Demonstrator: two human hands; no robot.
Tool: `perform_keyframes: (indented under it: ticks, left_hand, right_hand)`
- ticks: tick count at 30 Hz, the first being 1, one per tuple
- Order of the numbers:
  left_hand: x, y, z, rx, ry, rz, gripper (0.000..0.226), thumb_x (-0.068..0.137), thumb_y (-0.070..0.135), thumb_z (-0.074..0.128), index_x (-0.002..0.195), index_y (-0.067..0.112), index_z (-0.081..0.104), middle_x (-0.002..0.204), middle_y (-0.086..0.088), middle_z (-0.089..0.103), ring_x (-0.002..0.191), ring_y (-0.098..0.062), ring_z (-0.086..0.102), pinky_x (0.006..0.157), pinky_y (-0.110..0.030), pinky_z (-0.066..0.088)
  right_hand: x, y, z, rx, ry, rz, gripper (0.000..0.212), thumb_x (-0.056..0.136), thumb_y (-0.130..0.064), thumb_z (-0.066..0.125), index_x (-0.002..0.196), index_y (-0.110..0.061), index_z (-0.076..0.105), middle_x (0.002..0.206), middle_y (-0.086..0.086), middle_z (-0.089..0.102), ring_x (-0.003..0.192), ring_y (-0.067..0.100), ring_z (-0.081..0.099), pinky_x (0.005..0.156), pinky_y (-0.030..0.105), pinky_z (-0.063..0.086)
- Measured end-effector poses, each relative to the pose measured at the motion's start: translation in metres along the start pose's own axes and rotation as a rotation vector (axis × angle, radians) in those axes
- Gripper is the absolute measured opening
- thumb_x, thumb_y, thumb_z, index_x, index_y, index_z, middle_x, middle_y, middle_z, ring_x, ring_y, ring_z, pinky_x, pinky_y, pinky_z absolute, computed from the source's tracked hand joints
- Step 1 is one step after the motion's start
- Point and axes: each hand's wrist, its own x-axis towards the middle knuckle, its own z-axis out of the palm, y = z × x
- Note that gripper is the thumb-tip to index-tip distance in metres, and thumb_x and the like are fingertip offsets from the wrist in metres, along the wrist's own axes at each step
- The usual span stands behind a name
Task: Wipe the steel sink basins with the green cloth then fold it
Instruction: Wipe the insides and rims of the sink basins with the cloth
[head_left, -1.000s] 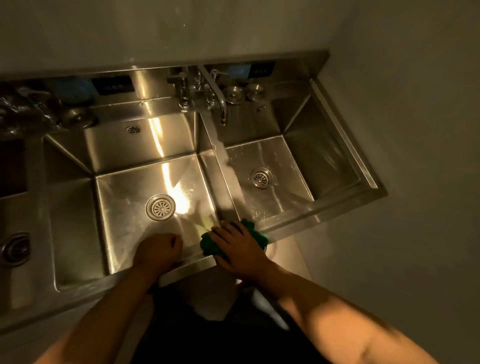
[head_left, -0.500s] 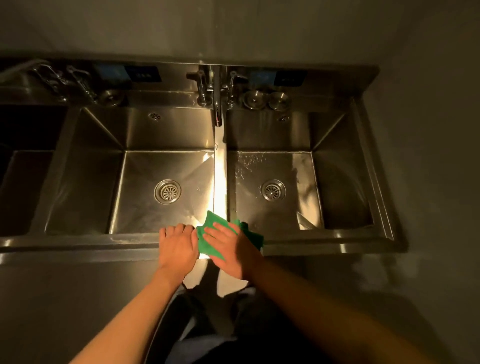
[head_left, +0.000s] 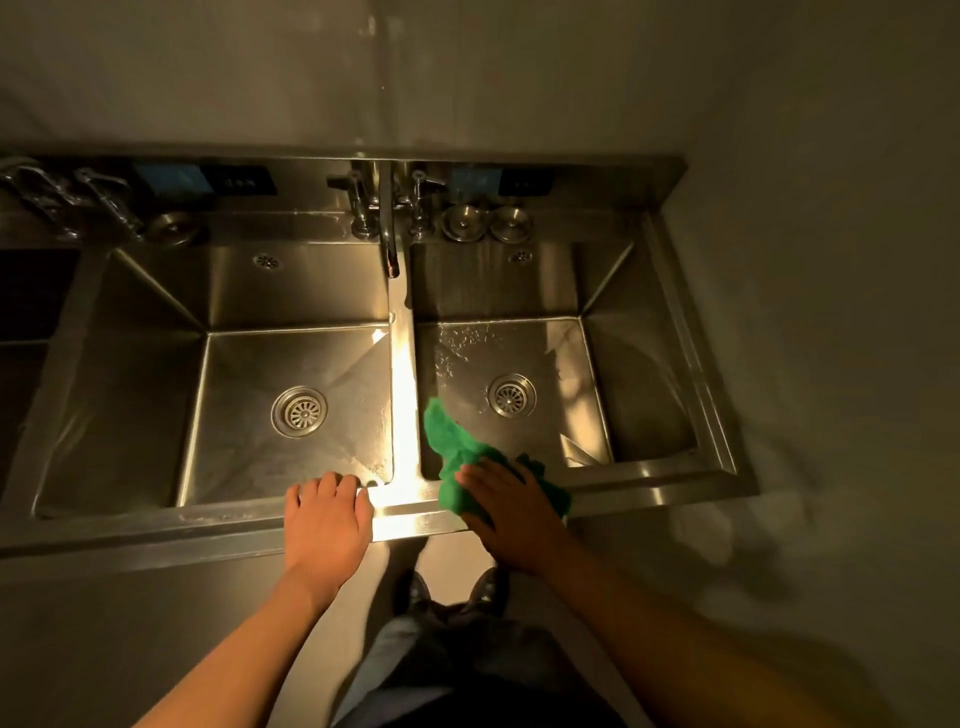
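From the head view, the steel sink (head_left: 156, 525) runs along the far wall, with a faucet (head_left: 387, 228) above the divider between the left basin (head_left: 249, 374) and the right basin (head_left: 576, 364). The left hand (head_left: 327, 525) rests palm down on the near rim, its fingertips reaching the left basin's edge and holding nothing. The right hand (head_left: 511, 512) lies on the green cloth (head_left: 452, 441); in this dim light it seems to press flat rather than grip. The cloth is bunched over the near left corner of the right basin, one end trailing down toward the drain (head_left: 511, 396).
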Motion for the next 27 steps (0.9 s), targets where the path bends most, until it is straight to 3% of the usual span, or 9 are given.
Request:
perform_keyframes:
  ticks: [4,9,12,15,19,24,27]
  left_hand:
    - [-0.001,0.001,-0.003,-0.039,-0.012,-0.008,0.028,0.103,0.034,0.038,0.093,0.022,0.061,0.092,-0.001,0.060,0.086,-0.020,0.054,0.096,-0.043,0.041]
    - [0.000,-0.001,-0.004,-0.070,-0.060,-0.025,0.043,0.101,0.039,0.024,0.098,0.021,0.062,0.095,-0.002,0.063,0.087,-0.021,0.055,0.097,-0.044,0.042]
    - [-0.002,0.004,-0.003,-0.140,-0.057,-0.038,0.044,0.102,0.036,0.030,0.121,0.017,0.064,0.110,-0.006,0.068,0.100,-0.026,0.061,0.104,-0.050,0.040]
    - [-0.006,0.028,-0.007,-0.292,0.012,-0.006,0.042,0.098,0.023,0.050,0.139,0.014,0.053,0.125,-0.007,0.063,0.115,-0.026,0.058,0.112,-0.054,0.037]
    - [-0.010,0.066,-0.012,-0.381,0.016,0.054,0.055,0.090,0.012,0.060,0.143,0.013,0.047,0.137,-0.008,0.052,0.128,-0.028,0.049,0.111,-0.055,0.038]
    - [-0.014,0.090,-0.004,-0.318,-0.009,0.191,0.064,0.084,0.007,0.066,0.145,0.011,0.050,0.146,-0.009,0.044,0.139,-0.029,0.042,0.113,-0.057,0.038]
    - [-0.011,0.109,0.000,-0.276,-0.021,0.279,0.063,0.085,0.014,0.057,0.147,0.012,0.049,0.146,-0.006,0.049,0.142,-0.026,0.041,0.118,-0.054,0.034]
  right_hand:
    - [-0.022,0.027,-0.021,-0.011,-0.066,0.224,0.057,0.103,-0.049,0.038,0.153,-0.021,0.042,0.155,0.000,0.045,0.147,0.022,0.035,0.122,0.043,0.010]
    - [-0.024,0.025,-0.027,-0.029,-0.062,0.316,0.057,0.102,-0.049,0.035,0.148,-0.018,0.046,0.149,0.003,0.049,0.141,0.025,0.039,0.122,0.045,0.014]
    - [-0.018,0.011,-0.025,-0.018,-0.030,0.335,0.053,0.099,-0.048,0.037,0.143,-0.020,0.050,0.143,0.002,0.054,0.137,0.025,0.043,0.121,0.048,0.022]
    - [-0.004,-0.006,-0.018,-0.039,-0.027,0.277,0.049,0.097,-0.048,0.042,0.138,-0.023,0.052,0.135,0.001,0.057,0.128,0.025,0.049,0.117,0.049,0.030]
    - [0.020,-0.037,-0.010,-0.028,-0.005,0.134,0.045,0.094,-0.050,0.041,0.128,-0.023,0.055,0.117,-0.001,0.061,0.106,0.023,0.055,0.098,0.043,0.042]
    - [0.021,-0.036,-0.007,-0.071,0.010,0.027,0.045,0.098,-0.049,0.039,0.130,-0.021,0.052,0.123,-0.001,0.060,0.112,0.023,0.054,0.104,0.046,0.041]
    - [0.013,-0.007,-0.013,-0.058,-0.005,-0.015,0.045,0.099,-0.048,0.038,0.131,-0.020,0.051,0.122,0.000,0.060,0.111,0.024,0.054,0.104,0.046,0.041]
